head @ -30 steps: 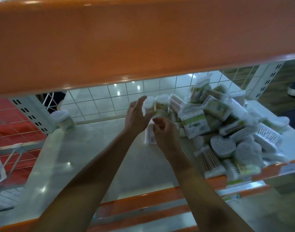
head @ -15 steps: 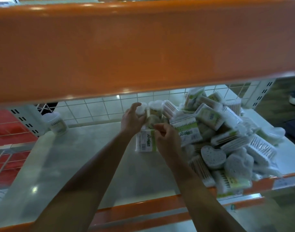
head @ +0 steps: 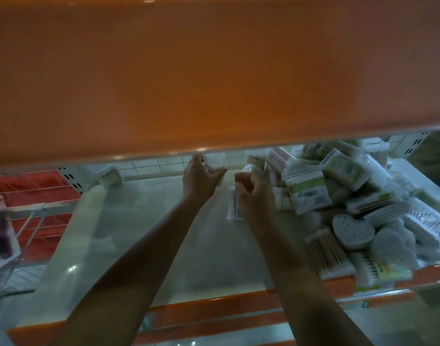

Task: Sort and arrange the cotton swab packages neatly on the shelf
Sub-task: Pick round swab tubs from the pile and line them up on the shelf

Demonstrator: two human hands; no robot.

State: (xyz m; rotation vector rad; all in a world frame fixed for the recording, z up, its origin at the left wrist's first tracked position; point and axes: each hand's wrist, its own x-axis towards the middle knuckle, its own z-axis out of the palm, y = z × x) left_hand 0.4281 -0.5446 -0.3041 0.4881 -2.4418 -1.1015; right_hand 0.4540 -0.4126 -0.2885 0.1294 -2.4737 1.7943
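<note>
A loose pile [head: 351,196] of cotton swab packages is heaped on the shelf [head: 139,233], and every place here is reckoned from that pile. Just off its left edge, toward the back, a small round tub [head: 212,163] is gripped in the left hand [head: 201,181], with fingers and thumb curled round its sides. Between that hand and the pile, the right hand [head: 256,193] is seen closed into a loose fist. A flat pack [head: 235,208] with a barcode shows beneath its fingers and appears to be pinched there, though the grip itself is partly hidden. Well to the left of the pile, at the back of the shelf, a lone tub [head: 110,178] is stood upright. The view above is blocked by the orange upper shelf edge [head: 214,83]. The step in hand is judged to be the picking out of like items from the pile, with most of the sorting not yet done. For the next move, the small round tub would need to be carried away from the pile and set upright beside the lone tub, so that a row can be begun. The flat pack would need a separate place of its own.
</note>
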